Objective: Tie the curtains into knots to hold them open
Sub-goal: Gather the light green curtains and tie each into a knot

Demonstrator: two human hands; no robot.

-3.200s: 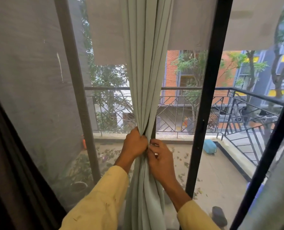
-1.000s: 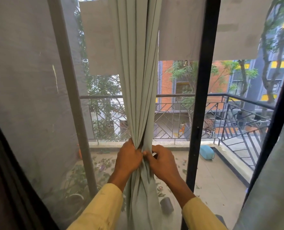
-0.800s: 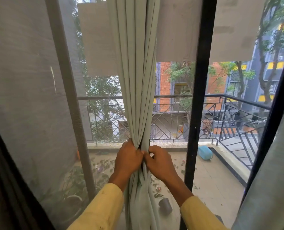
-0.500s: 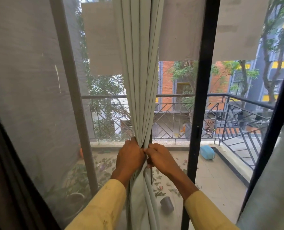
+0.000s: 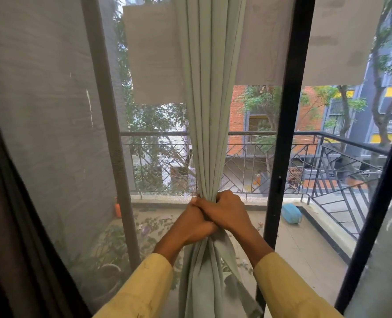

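A pale grey-green curtain (image 5: 210, 115) hangs in tight pleats down the middle of the glass door and is bunched into a narrow neck at hand height. My left hand (image 5: 191, 226) grips the bunch from the left. My right hand (image 5: 224, 208) wraps round it from the right, its fingers curled over the top and lying across my left hand. Below the hands the cloth falls loose and spreads. No knot shows in the curtain. A second grey curtain (image 5: 383, 260) hangs at the far right edge.
A black door frame post (image 5: 286, 125) stands just right of the curtain and a grey mesh screen frame (image 5: 107, 138) just left. A dark curtain (image 5: 4, 214) fills the left edge. Outside lie a balcony with a railing (image 5: 247, 157) and a blue container (image 5: 291, 213).
My hands were side by side on the bunch. Now my right hand has crossed over my left and closed tighter, squeezing the curtain into a narrower neck.
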